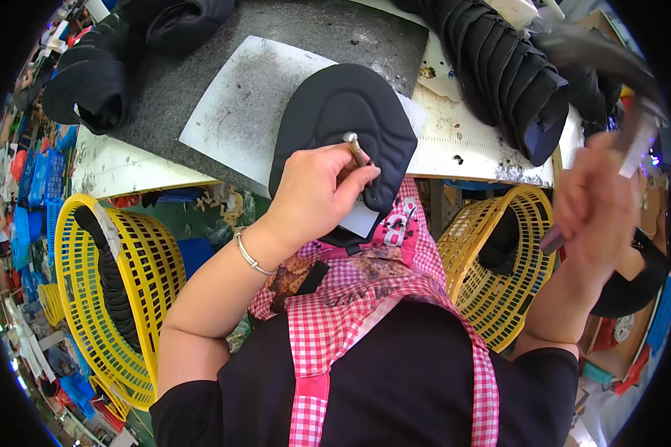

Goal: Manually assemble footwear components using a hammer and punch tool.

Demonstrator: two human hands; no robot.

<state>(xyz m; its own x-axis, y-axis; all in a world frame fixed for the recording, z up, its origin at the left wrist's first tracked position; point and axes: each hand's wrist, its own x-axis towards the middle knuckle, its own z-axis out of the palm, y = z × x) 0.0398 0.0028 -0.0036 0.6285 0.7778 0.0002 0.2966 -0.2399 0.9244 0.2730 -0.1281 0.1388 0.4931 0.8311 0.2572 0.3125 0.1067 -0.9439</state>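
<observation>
A black moulded padded piece [335, 97] with raised ridges lies on a white sheet at the table's near edge, its lower end overhanging toward my lap. My left hand [324, 182] rests over it, closed around a short metal punch [356, 149] whose blunt end points up. The punch's lower tip is hidden behind my fingers. My right hand [596, 205] is raised at the right, blurred by motion, and wrapped around the handle of a hammer [637, 141]. The hammer's dark, smeared head is above my hand, apart from the punch.
Under the sheet [231, 97] lies a dark grey board [291, 26]. Rows of nested black pieces [492, 74] stand at the right, with more black pieces [89, 82] at the left. Yellow baskets [156, 253] [462, 257] holding black pieces flank my lap below the table.
</observation>
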